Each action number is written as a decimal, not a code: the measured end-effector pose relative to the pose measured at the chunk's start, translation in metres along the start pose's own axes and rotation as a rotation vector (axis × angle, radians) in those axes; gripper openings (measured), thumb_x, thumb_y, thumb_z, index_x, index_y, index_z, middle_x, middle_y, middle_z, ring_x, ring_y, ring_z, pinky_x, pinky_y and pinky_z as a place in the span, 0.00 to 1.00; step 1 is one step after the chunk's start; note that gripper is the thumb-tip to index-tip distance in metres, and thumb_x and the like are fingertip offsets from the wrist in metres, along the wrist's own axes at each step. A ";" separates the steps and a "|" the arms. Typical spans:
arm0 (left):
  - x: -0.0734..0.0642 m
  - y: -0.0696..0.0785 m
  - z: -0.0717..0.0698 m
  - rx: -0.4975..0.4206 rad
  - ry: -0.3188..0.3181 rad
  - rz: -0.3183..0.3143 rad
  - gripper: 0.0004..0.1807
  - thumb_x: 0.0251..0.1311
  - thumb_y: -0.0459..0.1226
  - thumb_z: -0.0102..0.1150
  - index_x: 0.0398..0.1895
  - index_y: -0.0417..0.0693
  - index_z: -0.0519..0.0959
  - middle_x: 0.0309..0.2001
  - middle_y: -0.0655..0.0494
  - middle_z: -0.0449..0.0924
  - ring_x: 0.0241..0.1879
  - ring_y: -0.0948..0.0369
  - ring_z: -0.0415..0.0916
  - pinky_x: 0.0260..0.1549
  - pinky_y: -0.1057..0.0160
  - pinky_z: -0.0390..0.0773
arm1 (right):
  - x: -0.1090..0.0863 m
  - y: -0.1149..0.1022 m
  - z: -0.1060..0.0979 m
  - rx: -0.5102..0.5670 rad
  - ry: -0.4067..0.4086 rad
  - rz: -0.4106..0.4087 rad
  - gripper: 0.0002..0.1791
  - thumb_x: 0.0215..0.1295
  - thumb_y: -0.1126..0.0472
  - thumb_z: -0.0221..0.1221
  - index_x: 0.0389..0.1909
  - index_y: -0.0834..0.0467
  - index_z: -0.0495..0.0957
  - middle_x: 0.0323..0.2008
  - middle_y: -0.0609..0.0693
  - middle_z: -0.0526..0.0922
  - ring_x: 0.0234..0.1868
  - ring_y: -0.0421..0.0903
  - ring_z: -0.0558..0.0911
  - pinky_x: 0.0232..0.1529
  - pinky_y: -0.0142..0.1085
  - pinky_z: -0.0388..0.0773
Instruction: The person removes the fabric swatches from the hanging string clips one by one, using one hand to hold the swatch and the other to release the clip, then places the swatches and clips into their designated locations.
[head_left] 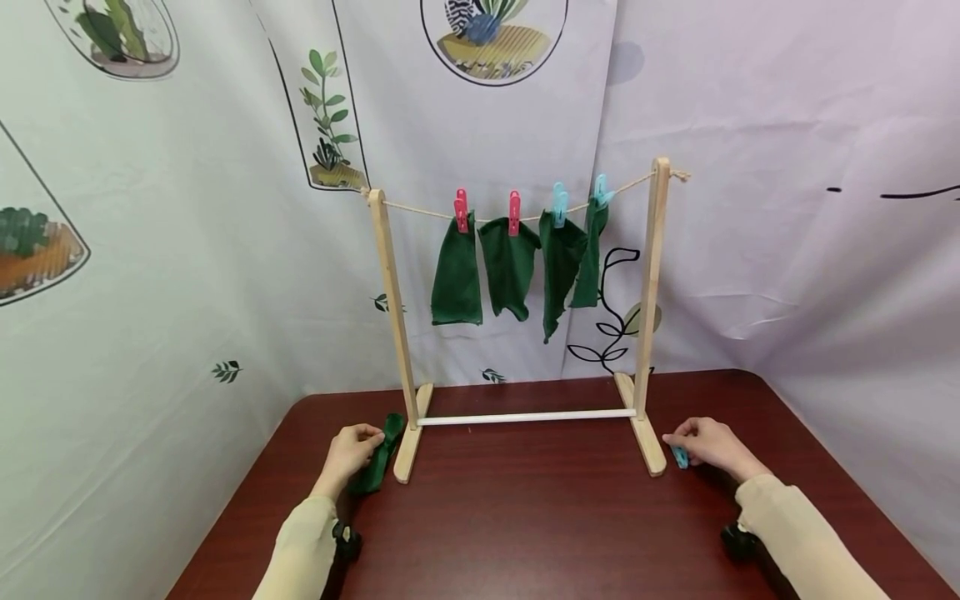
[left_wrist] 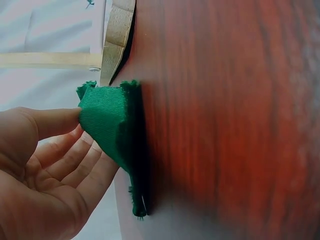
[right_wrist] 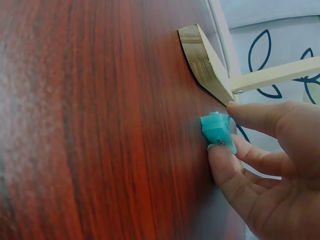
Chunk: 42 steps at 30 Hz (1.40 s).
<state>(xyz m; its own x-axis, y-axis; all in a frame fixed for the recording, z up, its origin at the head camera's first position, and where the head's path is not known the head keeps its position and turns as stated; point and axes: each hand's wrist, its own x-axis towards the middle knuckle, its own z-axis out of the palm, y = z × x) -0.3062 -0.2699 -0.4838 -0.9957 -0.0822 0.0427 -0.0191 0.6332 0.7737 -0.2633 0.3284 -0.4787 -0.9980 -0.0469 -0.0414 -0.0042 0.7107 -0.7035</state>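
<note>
At the left of the rack, my left hand pinches a small green cloth by its upper part, the rest trailing down to the table. In the left wrist view the thumb presses one side of the cloth, fingers behind it. Beyond the rack's right foot, my right hand holds a light blue clothespin low over the table. Close up, fingertips lie around the clothespin in the right wrist view. Several green cloths hang from the string under pink clothespins and blue clothespins.
A wooden drying rack with a sagging string and a white lower bar stands toward the back of the dark red table. Behind it hangs a white backdrop printed with plants.
</note>
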 end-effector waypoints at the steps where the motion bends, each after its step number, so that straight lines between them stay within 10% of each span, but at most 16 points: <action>1: 0.000 0.000 0.000 -0.002 -0.002 -0.002 0.11 0.70 0.34 0.59 0.46 0.33 0.83 0.38 0.46 0.85 0.30 0.57 0.79 0.28 0.58 0.81 | 0.000 0.000 0.000 -0.001 0.000 0.001 0.18 0.70 0.55 0.63 0.39 0.70 0.79 0.23 0.50 0.79 0.25 0.45 0.81 0.29 0.38 0.82; 42: -0.009 0.017 -0.017 -0.020 0.021 0.022 0.15 0.72 0.35 0.57 0.53 0.31 0.80 0.42 0.39 0.84 0.36 0.52 0.84 0.36 0.54 0.84 | -0.005 0.006 -0.022 0.016 0.018 -0.004 0.22 0.75 0.56 0.57 0.49 0.75 0.76 0.39 0.62 0.83 0.32 0.50 0.86 0.34 0.43 0.84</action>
<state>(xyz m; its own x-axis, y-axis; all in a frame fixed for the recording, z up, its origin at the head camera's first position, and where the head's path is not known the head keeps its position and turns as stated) -0.2955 -0.2712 -0.4598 -0.9938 -0.0844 0.0730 0.0050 0.6197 0.7848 -0.2593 0.3491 -0.4671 -0.9990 -0.0367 -0.0256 -0.0073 0.6989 -0.7152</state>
